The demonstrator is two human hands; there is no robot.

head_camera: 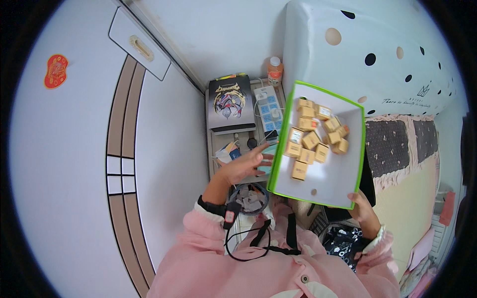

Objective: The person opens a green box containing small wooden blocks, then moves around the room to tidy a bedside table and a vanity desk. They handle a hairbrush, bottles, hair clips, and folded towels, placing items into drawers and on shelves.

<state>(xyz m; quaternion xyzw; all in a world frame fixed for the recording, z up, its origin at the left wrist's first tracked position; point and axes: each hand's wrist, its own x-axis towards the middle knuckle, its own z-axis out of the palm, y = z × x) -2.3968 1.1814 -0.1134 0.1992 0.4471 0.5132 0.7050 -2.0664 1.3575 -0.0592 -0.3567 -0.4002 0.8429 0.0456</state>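
Note:
A white open box with bright green edges (328, 193) is tilted before me. My right hand (363, 210) grips its near right corner, the thumb over the rim. Several small tan cardboard boxes (311, 140) lie jumbled inside, mostly toward the far and left parts. A small round brownish thing (314, 192) rests near the box's near wall. My left hand (244, 165) is beside the left wall with its fingers spread and nothing held. Whether its fingertips touch the wall cannot be told.
A bedside table (216, 139) carries a black printed box (231, 100), a power strip (269, 108), a watch (252, 143) and an orange drink bottle (275, 70). Below stands a bin (249, 199) with crumpled paper. A bed (406, 178) lies right; a wardrobe door (167, 149) stands left.

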